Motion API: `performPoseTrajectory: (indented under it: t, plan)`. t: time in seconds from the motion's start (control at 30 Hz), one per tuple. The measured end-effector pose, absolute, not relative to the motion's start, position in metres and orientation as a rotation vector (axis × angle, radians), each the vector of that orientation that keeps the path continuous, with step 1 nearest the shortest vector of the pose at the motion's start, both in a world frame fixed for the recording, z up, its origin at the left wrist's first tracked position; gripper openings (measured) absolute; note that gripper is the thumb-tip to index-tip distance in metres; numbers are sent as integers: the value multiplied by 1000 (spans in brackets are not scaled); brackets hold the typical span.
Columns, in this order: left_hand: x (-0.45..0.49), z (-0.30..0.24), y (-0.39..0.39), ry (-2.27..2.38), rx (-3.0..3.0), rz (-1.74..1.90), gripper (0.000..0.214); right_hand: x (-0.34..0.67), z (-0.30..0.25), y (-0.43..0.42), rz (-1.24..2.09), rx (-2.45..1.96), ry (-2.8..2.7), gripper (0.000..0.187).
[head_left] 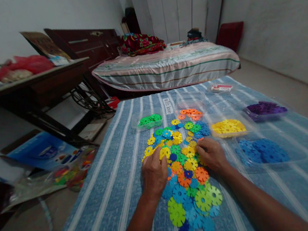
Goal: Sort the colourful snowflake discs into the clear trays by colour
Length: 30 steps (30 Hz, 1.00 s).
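A heap of notched plastic discs (pixel 186 193) in yellow, green, blue and orange lies spread on the striped cloth. At the heap's left edge my left hand (pixel 154 172) is closed, thumb and forefinger against a yellow notched disc (pixel 164 153). My right hand (pixel 212 154) rests at the right edge with its fingers curled down among yellow discs (pixel 189 151); what its fingertips hold is hidden. Sorted discs fill clear tubs around the heap: green discs (pixel 150 121), orange discs (pixel 190 114), yellow discs (pixel 228 127), purple discs (pixel 266 109) and blue discs (pixel 263 151).
Blue striped cloth (pixel 108 198) covers the table. A clear lid with a red-and-white label (pixel 221 87) lies at the far right. Beyond stands a bed (pixel 164 68); to the left, a sewing-machine table (pixel 51 76) bears red bags (pixel 25 66). Bagged colourful pieces (pixel 77 170) sit below.
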<state>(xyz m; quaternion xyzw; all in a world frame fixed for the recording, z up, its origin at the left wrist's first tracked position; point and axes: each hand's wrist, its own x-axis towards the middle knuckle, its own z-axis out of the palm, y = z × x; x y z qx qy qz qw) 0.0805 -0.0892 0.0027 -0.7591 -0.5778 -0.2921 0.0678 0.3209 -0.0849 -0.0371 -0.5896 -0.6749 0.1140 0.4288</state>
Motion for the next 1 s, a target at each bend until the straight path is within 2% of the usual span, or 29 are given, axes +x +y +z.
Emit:
performPoseTrajectory:
  t: [0.2, 0.37, 0.47, 0.7, 0.8, 1.0]
  plan:
    - [74, 12, -88, -1843, -2195, -802, 40, 321, -36, -86, 284, -1488, -1670, 24]
    - [87, 16, -93, -1637, -2240, -851, 26, 321, -36, -86, 278, -1496, -1668, 23]
    - [105, 15, -99, -1582, -2406, -755, 18, 322, -35, -86, 284, -1495, -1671, 24]
    - [129, 13, -109, -1651, -2696, -477, 25, 322, -32, -87, 304, -1491, -1681, 25]
    - [129, 12, -110, -1692, -2745, -503, 32, 322, -32, -87, 310, -1481, -1670, 25]
    - [132, 9, -109, -1747, -2790, -774, 24, 322, -32, -88, 311, -1498, -1663, 25]
